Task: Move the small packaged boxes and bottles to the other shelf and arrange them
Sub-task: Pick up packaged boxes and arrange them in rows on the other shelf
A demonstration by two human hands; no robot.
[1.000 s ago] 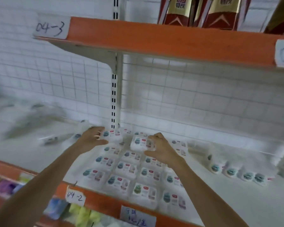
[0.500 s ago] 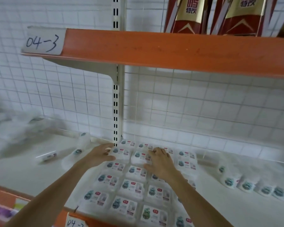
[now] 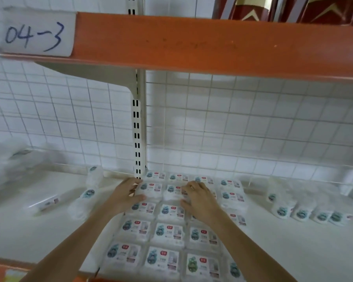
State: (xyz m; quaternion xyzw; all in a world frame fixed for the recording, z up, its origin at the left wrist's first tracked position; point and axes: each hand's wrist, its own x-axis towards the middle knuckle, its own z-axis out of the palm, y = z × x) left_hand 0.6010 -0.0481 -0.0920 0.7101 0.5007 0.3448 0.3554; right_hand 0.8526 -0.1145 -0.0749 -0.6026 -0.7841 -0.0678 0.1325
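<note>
Both hands (image 3: pixel 200 202) press flat packets (image 3: pixel 151 189), labels upward.

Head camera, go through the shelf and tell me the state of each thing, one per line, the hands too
Left hand: fingers relaxed, resting on a packet in the second row from the back.
Right hand: fingers spread, pressing on the packets.
Grid of packets: lying flat, labels up, in tidy rows.
Row of small packs: lined up to the right, apart from the grid.
Loose packs: scattered to the left, not arranged.
Upper orange shelf: labelled 04-3, carries red packages.
</note>
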